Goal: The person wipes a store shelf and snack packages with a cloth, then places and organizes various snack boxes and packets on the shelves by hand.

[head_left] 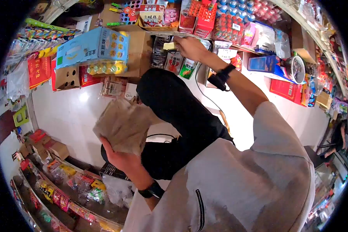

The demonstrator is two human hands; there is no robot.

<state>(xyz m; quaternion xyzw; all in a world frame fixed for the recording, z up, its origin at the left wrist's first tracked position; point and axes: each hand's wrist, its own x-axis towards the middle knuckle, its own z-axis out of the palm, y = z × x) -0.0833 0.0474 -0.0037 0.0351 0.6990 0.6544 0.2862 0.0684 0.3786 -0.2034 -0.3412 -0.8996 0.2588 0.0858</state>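
Observation:
My left hand (pixel 121 158) is closed on a folded beige cloth (pixel 123 125), held over the floor beside my bent black-trousered leg (pixel 170 96). Some of its fingers are hidden under the cloth. Higher up, my right hand (pixel 191 47) reaches to the shelf edge, its fingers pinched together. A small pale-yellow piece (pixel 169 46) lies right at those fingertips; whether they grip it or the shelf edge is unclear. Just below that hand are dark snack packets (pixel 162 54), a white and red packet (pixel 174 62) and a green packet (pixel 187 68).
A blue carton (pixel 92 46) of yellow bottles stands on a brown box at upper left. Candy boxes (pixel 154 17) line the top shelf. At right sit a blue box (pixel 263 63) and a round tub (pixel 296 69). Curved shelves (pixel 65 193) of packets fill the lower left. A thin cable (pixel 210 100) hangs down.

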